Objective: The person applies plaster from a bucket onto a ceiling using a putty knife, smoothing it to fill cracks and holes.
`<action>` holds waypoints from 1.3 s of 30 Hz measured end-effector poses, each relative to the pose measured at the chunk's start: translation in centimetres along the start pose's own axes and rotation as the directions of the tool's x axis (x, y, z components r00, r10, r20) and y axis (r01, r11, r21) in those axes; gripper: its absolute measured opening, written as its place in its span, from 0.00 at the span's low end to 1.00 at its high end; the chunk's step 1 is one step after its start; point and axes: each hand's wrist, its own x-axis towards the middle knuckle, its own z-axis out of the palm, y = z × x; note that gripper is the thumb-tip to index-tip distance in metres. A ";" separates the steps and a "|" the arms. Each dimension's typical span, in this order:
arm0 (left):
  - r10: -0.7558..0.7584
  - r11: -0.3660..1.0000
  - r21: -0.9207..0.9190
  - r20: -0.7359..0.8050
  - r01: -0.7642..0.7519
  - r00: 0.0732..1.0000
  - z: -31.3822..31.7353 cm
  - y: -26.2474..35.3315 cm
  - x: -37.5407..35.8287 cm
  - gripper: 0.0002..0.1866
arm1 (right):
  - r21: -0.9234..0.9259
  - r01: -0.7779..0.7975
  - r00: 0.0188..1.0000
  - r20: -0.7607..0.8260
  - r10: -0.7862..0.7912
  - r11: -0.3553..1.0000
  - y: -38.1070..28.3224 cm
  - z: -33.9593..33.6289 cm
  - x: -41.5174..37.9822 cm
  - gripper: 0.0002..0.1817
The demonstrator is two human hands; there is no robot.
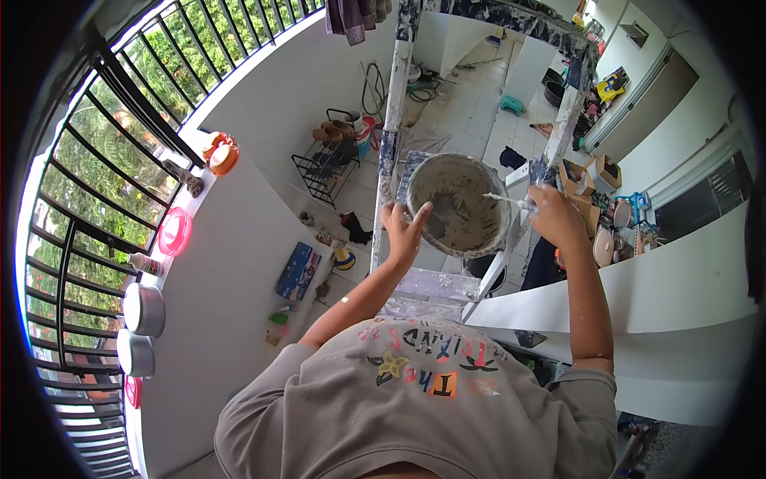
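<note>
I look straight down from high on a paint-spattered ladder [392, 120]. A round pan [459, 199] coated with grey plaster rests at the ladder's top. My left hand [404, 227] grips the pan's near-left rim, thumb inside it. My right hand [554, 215] is closed on a thin scraper tool [504, 199] whose tip reaches into the pan from the right. My grey printed T-shirt [415, 391] fills the bottom of the view.
A black window grille [104, 176] runs along the left, with a white sill [199, 263] holding tins, a pink lid and orange rings. Far below are a shoe rack [327, 160], boxes and clutter on the tiled floor. A white ledge [638, 295] lies right.
</note>
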 end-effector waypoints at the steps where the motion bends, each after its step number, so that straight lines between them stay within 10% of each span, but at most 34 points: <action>1: 0.111 0.993 -0.036 -0.003 -0.111 0.994 0.3 1.3 0.7 0.27 | 0.000 -0.060 0.996 0.063 0.060 0.998 -0.4 -0.1 -0.8 0.12; 4: 0.395 0.912 -0.151 0.079 -0.380 0.915 0.5 6.0 3.3 0.23 | 0.035 -0.139 0.974 0.187 0.130 0.990 -1.0 0.3 -3.0 0.17; 8: 0.571 0.821 -0.291 0.399 -0.491 0.717 -0.1 9.6 6.9 0.22 | 0.358 0.085 0.993 -0.106 -0.050 0.930 1.8 6.1 -5.8 0.20; 13: 0.635 0.766 -0.368 0.562 -0.527 0.530 0.8 11.0 8.3 0.21 | 0.520 0.065 0.952 -0.287 0.103 0.852 1.3 15.0 -7.4 0.13; 23: 0.678 0.714 -0.309 0.528 -0.628 0.511 1.8 11.2 8.2 0.20 | 0.877 -0.103 0.957 -0.041 0.287 0.469 -7.6 22.3 -9.4 0.19; 29: 0.665 0.719 -0.272 0.536 -0.640 0.520 2.4 11.8 7.8 0.20 | 0.908 -0.362 0.884 0.407 0.232 -0.212 -10.7 20.4 -8.8 0.22; 39: 0.645 0.745 -0.283 0.538 -0.604 0.543 3.1 11.7 8.1 0.22 | 0.464 -0.287 0.901 0.427 -0.073 -0.838 -12.9 15.9 -8.8 0.26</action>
